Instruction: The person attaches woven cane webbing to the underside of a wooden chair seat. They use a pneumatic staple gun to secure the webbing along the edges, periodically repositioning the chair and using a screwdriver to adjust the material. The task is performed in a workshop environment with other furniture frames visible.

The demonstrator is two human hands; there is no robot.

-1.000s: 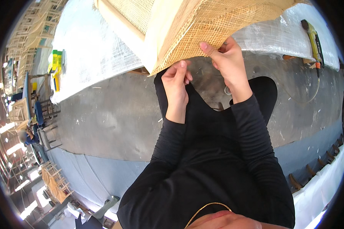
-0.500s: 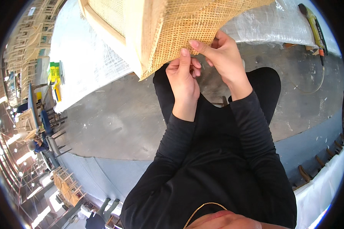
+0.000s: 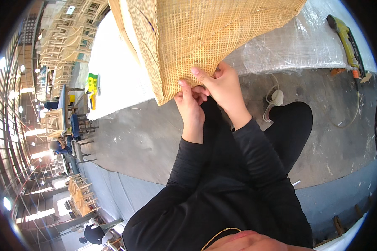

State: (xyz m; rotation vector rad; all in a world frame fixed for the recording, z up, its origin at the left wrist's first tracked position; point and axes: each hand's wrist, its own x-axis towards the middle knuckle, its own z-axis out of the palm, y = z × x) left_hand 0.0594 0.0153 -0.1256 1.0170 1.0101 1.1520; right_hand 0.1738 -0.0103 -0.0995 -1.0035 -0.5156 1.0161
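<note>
Head view: both hands work the lower edge of a woven cane sheet that hangs off a pale wooden frame, just above the person's lap. Left hand pinches the edge w/ thumb up; right hand grips beside it, fingers curled in. Risk, I'd say: pull too hard & the weave frays or splits (strands look thin). Yellow power drill lies well apart on plastic wrap.
</note>
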